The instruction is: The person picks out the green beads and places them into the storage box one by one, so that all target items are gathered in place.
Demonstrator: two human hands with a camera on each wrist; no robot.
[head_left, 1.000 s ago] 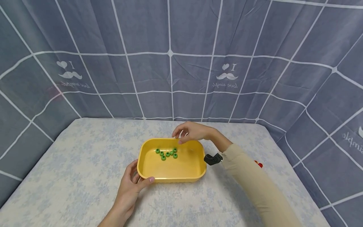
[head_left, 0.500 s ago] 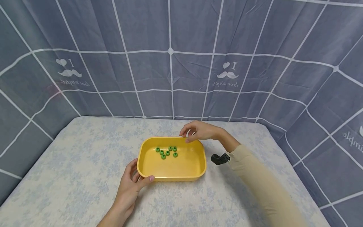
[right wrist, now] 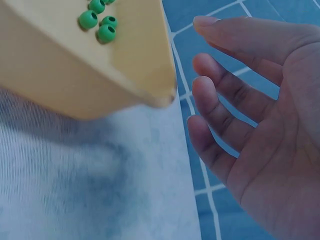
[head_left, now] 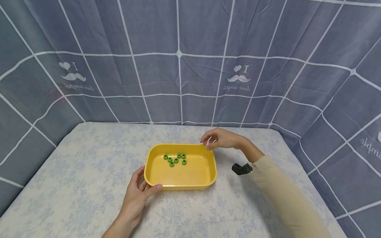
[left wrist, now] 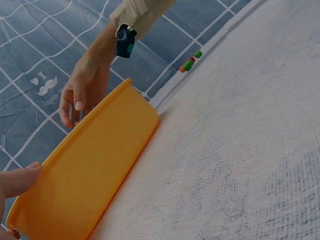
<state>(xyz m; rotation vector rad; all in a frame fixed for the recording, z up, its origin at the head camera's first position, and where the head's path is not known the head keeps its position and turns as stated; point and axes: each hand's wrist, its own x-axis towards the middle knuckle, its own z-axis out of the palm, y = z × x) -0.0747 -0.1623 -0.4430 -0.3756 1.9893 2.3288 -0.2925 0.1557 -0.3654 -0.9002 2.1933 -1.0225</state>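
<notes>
A yellow rectangular tray (head_left: 166,177) rests on the table, several small green beads (head_left: 176,160) scattered over its floor, mostly left of the middle. My left hand (head_left: 134,196) grips the tray's near left corner, the thumb over the front rim and the fingers along the left side. At the far right corner hovers my right hand (head_left: 224,138), fingers loosely bent. The right wrist view shows this right hand (right wrist: 260,110) with nothing between thumb and fingers, apart from the tray wall (right wrist: 65,75). Holes show in the green beads (right wrist: 106,33) there.
A pale blue flowered cloth (head_left: 98,165) covers the table. Several red, orange and green beads (left wrist: 189,65) lie near one edge in the left wrist view, hidden by the sleeve (head_left: 282,195) in the head view. A grey-blue checked curtain (head_left: 205,76) encloses the back and sides.
My right hand has moved right along the far rim to the tray's corner. One green bead in the tray has shifted slightly towards the back. The left hand keeps its grip.
</notes>
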